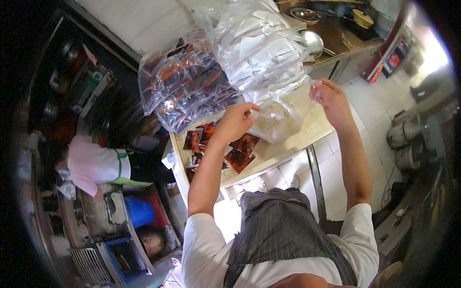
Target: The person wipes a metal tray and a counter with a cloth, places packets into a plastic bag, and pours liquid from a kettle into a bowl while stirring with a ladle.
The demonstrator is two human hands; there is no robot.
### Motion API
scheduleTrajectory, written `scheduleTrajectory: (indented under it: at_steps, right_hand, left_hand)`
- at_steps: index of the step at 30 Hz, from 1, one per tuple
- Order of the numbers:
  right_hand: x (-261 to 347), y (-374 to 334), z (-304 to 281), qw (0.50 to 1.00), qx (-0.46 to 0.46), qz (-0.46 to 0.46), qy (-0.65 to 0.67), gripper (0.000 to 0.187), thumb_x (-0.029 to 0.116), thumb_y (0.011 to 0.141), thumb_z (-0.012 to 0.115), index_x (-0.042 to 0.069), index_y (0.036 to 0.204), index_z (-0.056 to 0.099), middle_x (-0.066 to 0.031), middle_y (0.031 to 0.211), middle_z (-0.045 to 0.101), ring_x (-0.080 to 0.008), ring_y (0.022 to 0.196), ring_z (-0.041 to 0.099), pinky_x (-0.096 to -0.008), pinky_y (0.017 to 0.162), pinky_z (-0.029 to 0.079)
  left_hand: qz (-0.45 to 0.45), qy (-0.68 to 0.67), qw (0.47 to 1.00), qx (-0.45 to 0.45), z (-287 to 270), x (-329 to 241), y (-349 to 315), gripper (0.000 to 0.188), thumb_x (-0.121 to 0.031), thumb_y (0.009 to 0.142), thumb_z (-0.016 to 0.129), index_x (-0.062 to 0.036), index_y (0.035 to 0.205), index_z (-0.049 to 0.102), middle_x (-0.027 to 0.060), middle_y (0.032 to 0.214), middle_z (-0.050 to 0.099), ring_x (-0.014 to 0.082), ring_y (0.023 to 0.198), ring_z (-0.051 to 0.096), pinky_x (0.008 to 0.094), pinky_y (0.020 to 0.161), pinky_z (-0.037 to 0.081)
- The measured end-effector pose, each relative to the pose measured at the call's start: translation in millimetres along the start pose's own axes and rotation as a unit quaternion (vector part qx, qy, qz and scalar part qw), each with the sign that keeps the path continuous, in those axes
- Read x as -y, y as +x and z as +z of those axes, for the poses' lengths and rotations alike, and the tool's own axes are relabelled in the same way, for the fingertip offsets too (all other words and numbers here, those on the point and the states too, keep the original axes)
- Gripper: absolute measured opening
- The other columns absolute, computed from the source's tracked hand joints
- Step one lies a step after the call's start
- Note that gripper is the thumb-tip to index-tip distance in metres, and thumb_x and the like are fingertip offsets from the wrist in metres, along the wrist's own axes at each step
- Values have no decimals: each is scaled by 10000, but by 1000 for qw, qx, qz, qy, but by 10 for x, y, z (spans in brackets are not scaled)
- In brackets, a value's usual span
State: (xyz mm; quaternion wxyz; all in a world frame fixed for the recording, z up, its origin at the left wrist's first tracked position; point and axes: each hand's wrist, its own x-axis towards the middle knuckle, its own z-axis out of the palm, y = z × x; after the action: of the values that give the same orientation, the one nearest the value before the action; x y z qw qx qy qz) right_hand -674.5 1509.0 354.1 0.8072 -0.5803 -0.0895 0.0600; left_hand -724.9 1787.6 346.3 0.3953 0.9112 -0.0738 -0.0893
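Observation:
Between my hands, a clear plastic bag [276, 126] with pale yellowish contents hangs over the near part of the cream table [314, 126]. My left hand [236, 122] is closed on the bag's left edge, fingers pinched together. With its fingertips, my right hand [330, 98] pinches the upper right edge of the same bag. Loose dark red sauce packets [241, 157] lie on the table beside and under my left forearm. Behind the left hand stands a large clear bag of dark red packets [187, 81]. Another large clear bag of whitish packets [261, 55] sits behind the held bag.
A metal ladle [312, 43] and a bowl [306, 15] rest on the brown counter [345, 36] at the back right. At the left, another person [98, 161] works by a counter, near a blue bucket [139, 211]. Metal pots [406, 137] stand at the far right.

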Motion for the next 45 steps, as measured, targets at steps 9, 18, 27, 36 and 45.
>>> scheduleTrajectory:
  at_steps: [9,18,27,36,45]
  right_hand:
    - [314,-352,-286,974,196,8,-116,126,109,827,593,31,907,533,-64,878,586,-135,782,546,-282,742,441]
    - [307,-820,266,895,342,-143,-249,124,-35,765,577,19,876,569,-84,811,590,-154,692,591,-264,629,473]
    - [660,411,803,911,121,-291,-266,67,47,804,593,4,854,608,-52,751,629,-85,647,572,-224,585,450]
    - [737,2460,1787,749,285,-337,-495,184,5,719,556,56,854,670,-122,808,664,-274,743,631,-351,680,501]
    - [250,2947,2043,546,176,-196,-795,324,215,642,737,98,941,694,-146,970,658,-280,927,628,-381,800,505]
  left_hand:
    - [-69,-122,962,-233,119,-148,-255,243,-72,786,630,-38,1023,588,71,848,610,179,744,573,289,709,474]
    - [-178,117,970,-115,931,748,-412,491,-197,685,726,-43,1105,523,184,1099,508,355,1104,443,474,890,413]
    - [-93,304,948,-31,914,539,-850,529,-330,783,617,-9,1176,468,241,1330,352,450,1208,352,527,979,352]
    - [-2,73,966,-247,668,602,-887,367,15,728,509,-6,1088,437,274,1054,472,473,898,526,536,736,444]
    - [-110,-80,944,-301,887,1086,-1101,530,-196,804,640,-9,1219,369,276,1051,580,422,985,567,463,808,460]
